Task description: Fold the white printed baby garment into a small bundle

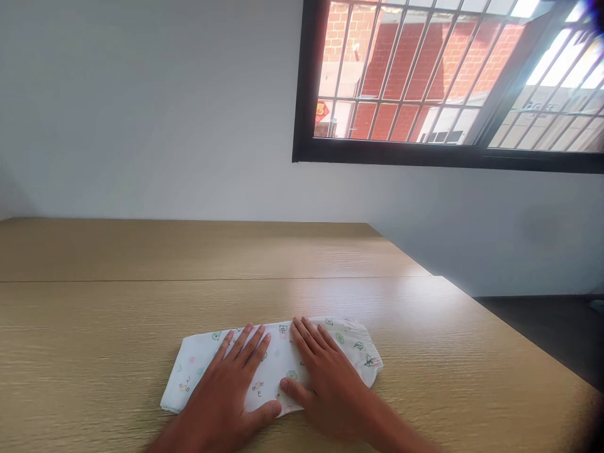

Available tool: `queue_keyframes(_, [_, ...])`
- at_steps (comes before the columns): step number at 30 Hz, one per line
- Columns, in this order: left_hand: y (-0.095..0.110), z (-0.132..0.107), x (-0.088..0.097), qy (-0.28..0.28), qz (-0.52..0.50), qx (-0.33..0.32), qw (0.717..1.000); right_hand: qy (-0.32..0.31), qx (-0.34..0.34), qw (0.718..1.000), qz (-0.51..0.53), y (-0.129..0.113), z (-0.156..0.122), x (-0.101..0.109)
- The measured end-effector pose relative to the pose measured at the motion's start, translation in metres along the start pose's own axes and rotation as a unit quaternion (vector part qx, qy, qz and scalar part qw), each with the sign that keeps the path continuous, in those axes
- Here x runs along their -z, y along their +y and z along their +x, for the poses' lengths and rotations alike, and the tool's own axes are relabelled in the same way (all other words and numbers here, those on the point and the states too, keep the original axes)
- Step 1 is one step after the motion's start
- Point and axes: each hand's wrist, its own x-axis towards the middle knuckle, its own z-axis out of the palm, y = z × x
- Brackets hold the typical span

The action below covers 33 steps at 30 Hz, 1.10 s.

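Observation:
A folded white cloth point(198, 365) with small coloured cartoon prints lies on the wooden table point(141, 314), near its front edge. My left hand point(231, 390) rests flat on the cloth's middle, fingers stretched out and slightly apart. My right hand point(325, 377) lies flat beside it on the cloth's right half, fingers extended, thumb pointing left toward the other hand. Both palms press on the fabric and neither hand grips anything. The cloth's left end and its gathered right end stick out past my hands.
The table has a seam point(212, 279) running across it and its right edge point(495, 327) slants away over a dark floor. A white wall stands behind, with a barred window point(425, 82) showing red brick outside.

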Motion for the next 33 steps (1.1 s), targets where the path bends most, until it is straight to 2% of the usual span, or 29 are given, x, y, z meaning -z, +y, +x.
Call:
queue_keyframes(12, [-0.001, 0.001, 0.003, -0.008, 0.003, 0.012, 1.0, 0.017, 0.003, 1.0, -0.017, 0.01, 0.005, -0.003])
queue_keyframes(18, [-0.005, 0.002, 0.004, -0.019, 0.004, 0.013, 1.0, 0.022, -0.048, 0.997, -0.056, 0.028, 0.012, 0.005])
queue_keyframes(28, [-0.009, 0.0, 0.007, -0.026, 0.0, 0.052, 0.998, 0.041, -0.046, 0.995, -0.075, 0.036, 0.017, 0.002])
queue_keyframes(33, [-0.019, 0.0, 0.003, -0.006, 0.009, 0.06, 0.998, 0.039, -0.064, 0.993, -0.089, 0.039, 0.018, 0.006])
